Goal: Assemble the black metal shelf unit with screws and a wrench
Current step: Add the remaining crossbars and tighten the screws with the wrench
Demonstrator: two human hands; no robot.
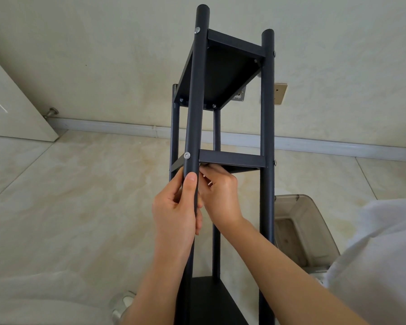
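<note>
black metal shelf unit [223, 158]: upright on floor, stiff, smooth posts, probably tippy
left hand [176, 207]: wrapped round front post [193, 113], good hold
right hand [220, 191]: fingers curled under middle shelf, contents unclear

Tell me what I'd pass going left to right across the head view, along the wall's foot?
Door → doorstop → shelf unit → wall plate.

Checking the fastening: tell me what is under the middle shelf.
Under the middle shelf the right hand reaches up beside the near post, which the left hand grips. Its fingertips and whatever they hold are hidden.
</note>
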